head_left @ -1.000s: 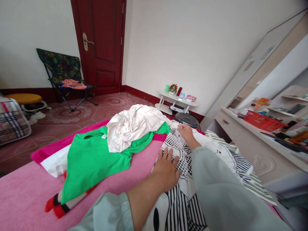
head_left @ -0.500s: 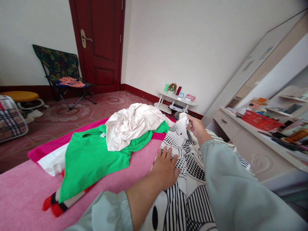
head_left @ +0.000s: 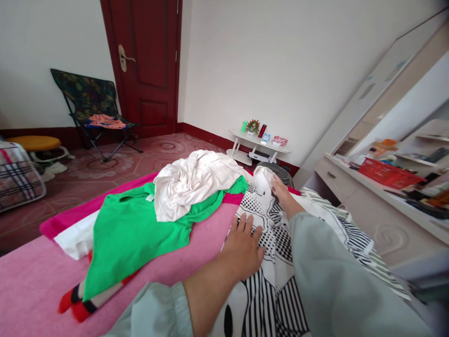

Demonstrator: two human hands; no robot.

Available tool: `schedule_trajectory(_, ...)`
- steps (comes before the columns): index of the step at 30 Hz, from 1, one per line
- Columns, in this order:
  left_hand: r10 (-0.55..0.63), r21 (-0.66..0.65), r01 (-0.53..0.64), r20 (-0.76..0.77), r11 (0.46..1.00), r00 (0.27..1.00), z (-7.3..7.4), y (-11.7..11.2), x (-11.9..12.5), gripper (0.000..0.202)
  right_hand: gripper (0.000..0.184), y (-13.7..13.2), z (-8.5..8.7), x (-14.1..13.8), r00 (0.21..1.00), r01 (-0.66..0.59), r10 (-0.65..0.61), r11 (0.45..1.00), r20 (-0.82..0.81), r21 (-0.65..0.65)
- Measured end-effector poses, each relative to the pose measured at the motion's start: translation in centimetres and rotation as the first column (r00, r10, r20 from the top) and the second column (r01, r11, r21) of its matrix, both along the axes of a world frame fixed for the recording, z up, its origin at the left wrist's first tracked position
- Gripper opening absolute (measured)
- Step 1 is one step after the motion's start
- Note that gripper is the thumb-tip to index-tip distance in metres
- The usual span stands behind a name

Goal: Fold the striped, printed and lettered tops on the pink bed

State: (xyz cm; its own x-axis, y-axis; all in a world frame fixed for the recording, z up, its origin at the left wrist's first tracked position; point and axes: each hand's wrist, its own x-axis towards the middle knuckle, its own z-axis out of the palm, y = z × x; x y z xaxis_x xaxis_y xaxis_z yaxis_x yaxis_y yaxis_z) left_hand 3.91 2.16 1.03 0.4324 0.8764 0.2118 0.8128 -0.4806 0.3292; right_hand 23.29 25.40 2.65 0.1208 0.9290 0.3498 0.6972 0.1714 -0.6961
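Note:
A white garment with black dots, stripes and curved lines (head_left: 259, 292) lies lengthwise in front of me; its exact kind does not show. My left hand (head_left: 244, 248) rests flat on it, fingers spread. At its far end, my right hand (head_left: 283, 193) has its fingers closed at the bunched edge, partly hidden by the wrist. To the left lies a green T-shirt (head_left: 129, 243), with a crumpled off-white garment (head_left: 196, 182) on top. Under the T-shirt, white cloth (head_left: 77, 236), deep-pink cloth (head_left: 61, 223) and red-and-black-ended socks (head_left: 82, 306) stick out.
The clothes lie on a pink bedcover (head_left: 24, 285). Along the right stands a dresser (head_left: 368, 215) with a red basket (head_left: 391, 174). A low white shelf (head_left: 259, 140) is by the far wall, and a folding chair (head_left: 94, 103) stands near the door (head_left: 150, 56).
My right hand has lowered with the garment's far edge, which was held up in a pinch. My left hand stays flat on the cloth. The view has shifted slightly.

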Motion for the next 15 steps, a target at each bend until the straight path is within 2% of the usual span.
schedule_trajectory(4, -0.002, -0.005, 0.002, 0.005, 1.0, 1.0, 0.1, 0.0, 0.0, 0.06, 0.028, -1.5, -1.4, 2.0, 0.997, 0.045, -0.042, 0.998, 0.072, -0.045)
schedule_trajectory(8, -0.003, 0.0, 0.003, 0.005, 1.0, 1.0, 0.0, 0.0, 0.0, 0.06, 0.021, -2.7, -1.5, 2.6, 0.98, 0.12, -0.111, 0.991, 0.163, -0.051)
schedule_trajectory(10, -0.006, 0.003, 0.006, 0.009, 1.0, 1.0, -0.1, 0.0, -0.1, 0.06, 0.023, -3.0, -1.1, 2.8, 0.956, 0.223, -0.219, 0.975, 0.197, -0.002)
schedule_trajectory(13, -0.007, 0.005, 0.007, 0.013, 1.0, 1.0, -0.1, 0.0, -0.1, 0.06, 0.026, -3.4, -0.7, 3.3, 0.886, 0.4, -0.407, 0.913, 0.223, 0.078)
schedule_trajectory(15, -0.002, 0.0, 0.002, 0.008, 1.0, 1.0, -0.1, 0.0, -0.1, 0.06, 0.018, -3.8, -0.7, 3.5, 0.856, 0.445, -0.45, 0.892, 0.254, 0.079)
